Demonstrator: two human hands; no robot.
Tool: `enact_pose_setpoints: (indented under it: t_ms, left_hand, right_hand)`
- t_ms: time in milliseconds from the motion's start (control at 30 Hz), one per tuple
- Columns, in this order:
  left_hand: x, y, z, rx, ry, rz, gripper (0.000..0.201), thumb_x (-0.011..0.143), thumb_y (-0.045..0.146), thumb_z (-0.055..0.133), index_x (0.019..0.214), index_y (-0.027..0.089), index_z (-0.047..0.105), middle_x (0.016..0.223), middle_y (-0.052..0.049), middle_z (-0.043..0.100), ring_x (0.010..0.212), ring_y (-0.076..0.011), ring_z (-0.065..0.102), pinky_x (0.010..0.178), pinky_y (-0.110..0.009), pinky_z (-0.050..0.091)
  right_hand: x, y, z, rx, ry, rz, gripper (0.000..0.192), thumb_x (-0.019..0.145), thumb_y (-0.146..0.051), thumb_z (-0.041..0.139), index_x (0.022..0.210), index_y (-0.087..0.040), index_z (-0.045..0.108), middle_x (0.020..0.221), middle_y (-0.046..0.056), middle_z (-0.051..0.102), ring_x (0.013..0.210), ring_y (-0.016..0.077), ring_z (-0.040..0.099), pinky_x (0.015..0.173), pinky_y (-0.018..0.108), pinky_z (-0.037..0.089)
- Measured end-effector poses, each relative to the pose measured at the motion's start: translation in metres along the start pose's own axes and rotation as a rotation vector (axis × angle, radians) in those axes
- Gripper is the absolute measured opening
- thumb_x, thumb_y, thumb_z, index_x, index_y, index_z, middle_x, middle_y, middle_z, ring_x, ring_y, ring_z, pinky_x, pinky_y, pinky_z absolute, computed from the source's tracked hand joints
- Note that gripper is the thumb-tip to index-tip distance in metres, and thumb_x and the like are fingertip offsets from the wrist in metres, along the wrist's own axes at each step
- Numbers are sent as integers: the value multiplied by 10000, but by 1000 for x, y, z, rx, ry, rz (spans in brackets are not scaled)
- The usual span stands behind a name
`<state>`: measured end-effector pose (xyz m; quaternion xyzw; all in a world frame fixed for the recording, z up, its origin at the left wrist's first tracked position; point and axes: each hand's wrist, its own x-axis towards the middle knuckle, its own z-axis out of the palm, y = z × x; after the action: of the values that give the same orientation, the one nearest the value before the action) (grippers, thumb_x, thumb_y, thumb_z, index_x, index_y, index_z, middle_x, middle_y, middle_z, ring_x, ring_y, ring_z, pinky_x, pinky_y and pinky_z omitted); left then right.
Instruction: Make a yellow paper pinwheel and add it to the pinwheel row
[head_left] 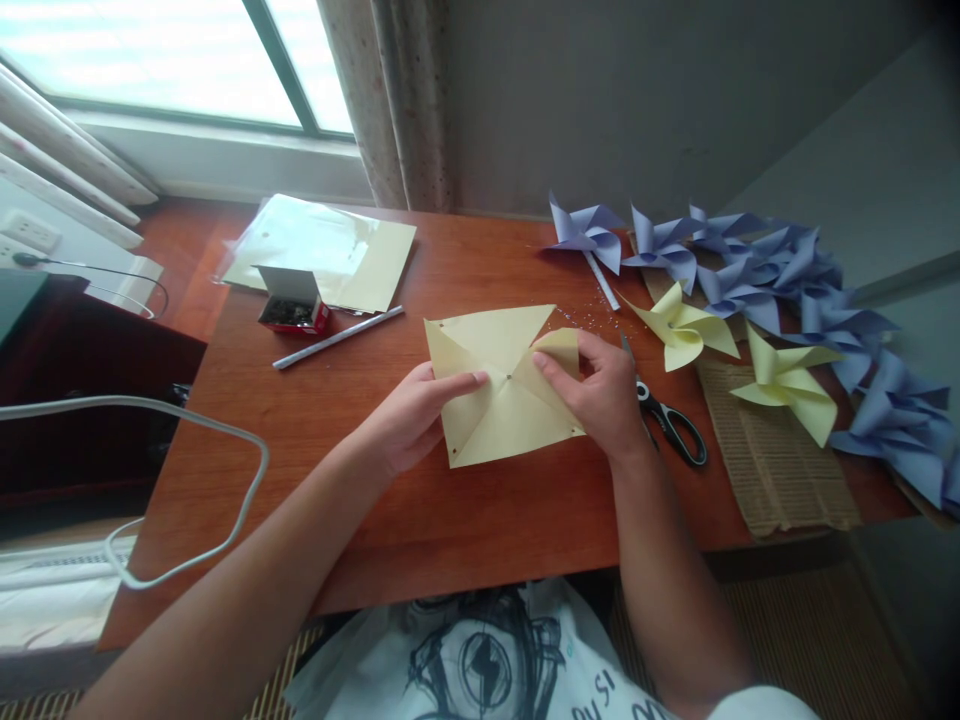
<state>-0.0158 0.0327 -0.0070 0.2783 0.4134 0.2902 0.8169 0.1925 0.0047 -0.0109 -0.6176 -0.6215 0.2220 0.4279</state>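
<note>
Yellow paper sheet (504,405), just one, is held over the wooden table (540,530): the left hand (412,415) pinches its left side, thumb on top, while the right hand (601,385) grips one curled flap. Three corner holes show. To the right are one pair of scissors (679,430), two yellow pinwheels (679,325) and overlapping blue pinwheels (892,415), too crowded to count; leftward, one red box (313,322) and one loose rod (337,338).

Bare left forearm (292,550) reaching diagonally inward, bare left hand (414,418) with its grip closed, straight left thumb (457,385) pointing right, bare right forearm (660,560) rising steeply and leaning inward, bare right hand (606,390) with its grip pinched, right thumb (556,378) angled forward-left
</note>
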Motion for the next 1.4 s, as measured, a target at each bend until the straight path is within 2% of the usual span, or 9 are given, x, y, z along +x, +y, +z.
enact_pose_setpoints:
  t_ms: [367,500,567,633,700,767,900,1133,1400]
  left_hand:
    - [1,-1,-2,-14,-17,15,378,795,218,790,1155,114,736,1066,-151,789,845,-264,761,778,-334,595]
    - [1,-1,-1,-35,25,43,394,783,213,795,1160,115,731,1067,-143,789,859,-260,757,779,-321,587]
    - [1,-1,-1,-56,59,67,393,788,212,787,1163,113,725,1075,-142,787,872,-258,754,796,-323,585]
    - [2,-1,-2,-82,89,96,389,785,205,785,1157,110,720,1079,-140,785,876,-253,751,799,-319,585]
    - [3,-1,-3,-102,103,132,389,779,209,790,1148,110,717,1084,-136,783,876,-249,748,796,-315,584]
    - [4,-1,-4,-111,98,170,379,778,227,793,1131,112,719,1084,-130,782,871,-245,745,780,-307,580]
    - [5,-1,-6,-122,89,223,335,783,252,787,1083,115,730,1047,-109,786,838,-223,736,726,-275,564]
    - [6,-2,-5,-145,102,234,319,732,243,809,1014,111,740,984,-98,786,792,-193,714,693,-251,545]
    - [6,-3,-3,-131,108,250,295,755,249,792,1017,123,739,984,-90,786,825,-213,717,734,-275,548]
  right_hand:
    - [-1,4,5,35,23,-2,175,897,-364,687,995,-222,716,936,49,747,832,232,694,754,373,573]
    - [-1,4,6,98,220,-51,404,908,-362,670,1291,-255,598,1205,91,684,1004,247,674,876,408,578]
    - [-4,0,4,59,361,-131,417,916,-315,654,1322,-266,572,1229,100,653,1026,252,654,900,429,566]
    - [-7,-6,4,-23,413,-256,347,908,-242,650,1251,-276,618,1155,96,666,1034,270,643,924,462,546]
    - [-11,-12,7,-101,310,-403,314,881,-175,660,1172,-294,660,1061,84,689,1018,289,643,931,487,534]
    - [-14,-16,14,-129,122,-515,337,860,-140,664,1149,-313,670,1040,70,707,1004,292,643,931,496,534]
    - [-16,-19,30,-133,-129,-593,345,857,-133,666,1161,-297,671,1174,73,699,1080,291,615,949,494,530]
    - [-20,-19,39,-209,-237,-610,230,892,-210,686,1110,-283,703,1220,86,668,1138,279,587,978,473,508]
    - [-23,-20,42,-121,-219,-631,121,898,-182,687,921,-285,748,1088,53,700,1024,236,607,924,424,541]
